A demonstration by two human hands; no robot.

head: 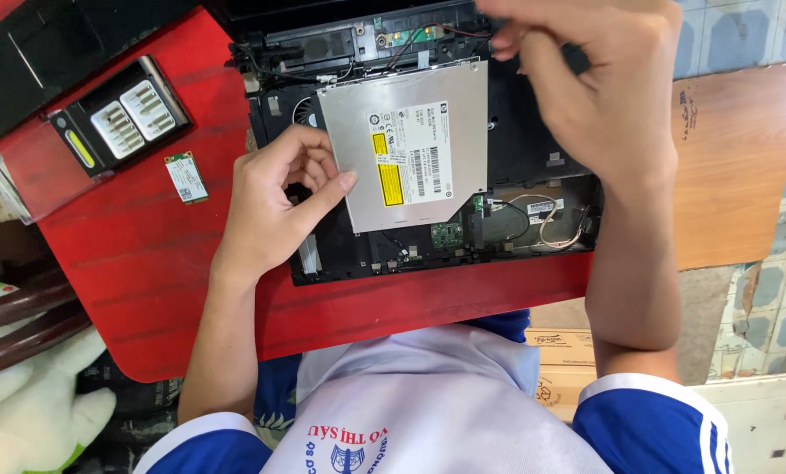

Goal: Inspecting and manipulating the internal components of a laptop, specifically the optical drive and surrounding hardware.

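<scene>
2 bare hands work over an opened laptop base (533, 149) that lies on a red table (147, 254). The left hand (275, 206) grips the silver optical drive (410, 145) at its left edge — thumb on the top face, fingers curled beneath — so the drive sits tilted over the middle of the laptop base, its labelled face up with 2 yellow stickers showing. The right hand (599, 83) hovers above the upper right part of the laptop base, fingers bunched loosely together near the drive's far corner; whether it pinches anything I cannot tell, as the fingertips are blurred and partly cut off at the top edge.

The drive covers much of the laptop base's interior. Below its lower edge a small green circuit board (447, 234) shows, and to the right of that lie thin pale wires (546, 219) looped in the tray. The right forearm crosses the laptop base's right side and hides that part.

Left of the laptop base, on the red table, rests a small green wireless card (186, 177), apart from everything. Further left and up stands a black tray (121, 114) holding 2 clear packets of screws. A brown wooden board (735, 158) lies just right of the laptop base — a white plush toy (25, 395) sits well off toward the lower left.
</scene>
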